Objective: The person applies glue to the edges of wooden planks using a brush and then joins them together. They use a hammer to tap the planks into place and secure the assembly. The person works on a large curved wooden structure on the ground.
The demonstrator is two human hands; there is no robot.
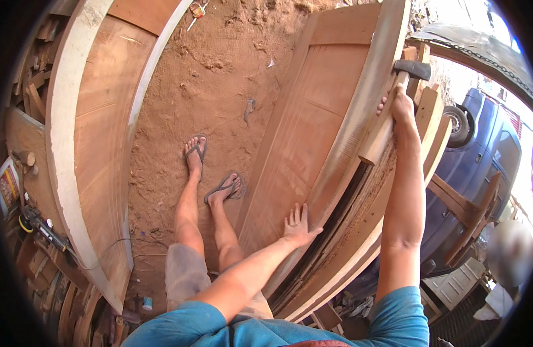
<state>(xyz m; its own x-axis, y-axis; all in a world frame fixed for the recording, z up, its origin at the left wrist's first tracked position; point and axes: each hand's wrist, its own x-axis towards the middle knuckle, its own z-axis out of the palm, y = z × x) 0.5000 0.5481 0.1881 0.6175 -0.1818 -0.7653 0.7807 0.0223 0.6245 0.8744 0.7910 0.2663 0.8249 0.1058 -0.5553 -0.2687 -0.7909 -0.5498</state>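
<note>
My left hand (301, 227) lies with its fingers spread on a brown panelled wooden door (310, 127), near its thick edge. The door stands tilted on its side, on the right of my legs. At the upper right my right hand (401, 108) is closed round a hammer (415, 69), its dark head pointing away from me. That hand rests at the door's top edge, by a short wooden piece (373, 144), and some of its fingers curl over the edge. Whether it also grips the wood, I cannot tell.
Several boards (359, 217) stand behind the door. Another panelled door (104, 110) leans on the left, by scrap wood and a power tool (43, 228). A blue vehicle (474, 162) is at the right. My sandalled feet stand on reddish dirt (220, 75).
</note>
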